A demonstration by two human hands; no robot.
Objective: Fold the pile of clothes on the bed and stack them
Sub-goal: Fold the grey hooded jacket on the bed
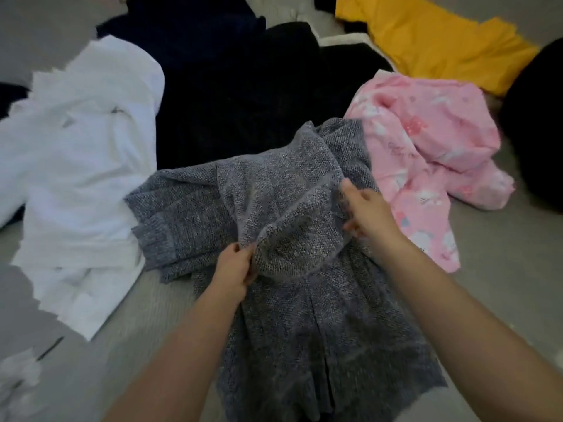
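A speckled grey knit garment [304, 315] lies spread on the bed in front of me, its upper part bunched into a hood-like fold. My left hand [234, 269] pinches the left edge of that fold. On the fold's right side my right hand [365, 208] grips the fabric with curled fingers. A white garment [85, 166] lies crumpled to the left, a pink printed one [426, 153] to the right, dark navy and black clothes [237, 86] behind, and a yellow garment [432, 41] at the back right.
The grey bed sheet [518, 284] shows at the right and at the lower left. A black rounded object [539, 123] sits at the right edge. Small white cloth pieces [18, 376] lie at the lower left corner.
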